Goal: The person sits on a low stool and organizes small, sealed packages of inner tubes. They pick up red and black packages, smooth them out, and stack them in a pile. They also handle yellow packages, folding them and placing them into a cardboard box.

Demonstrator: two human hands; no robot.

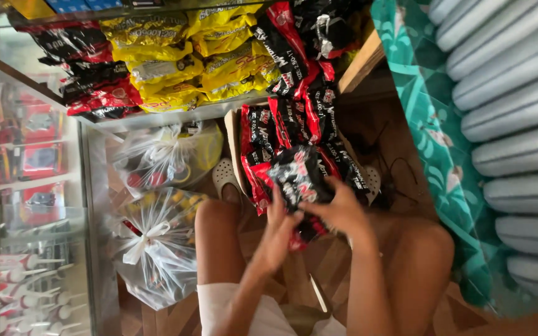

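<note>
Bags, lower left: I see two knotted clear plastic bags (157, 249) beside my knee.
Left hand (278, 233): fingers grasping the red-and-black packet (297, 183), frame centre.
Right hand (344, 211): clenched on the same packet.
Shelf, top: yellow packets (182, 56) stacked.

Yellow snack packets (175, 56) on a glass shelf (157, 118) — 2 knotted plastic bags (157, 249) below (beside a white clog (224, 176)).
</note>
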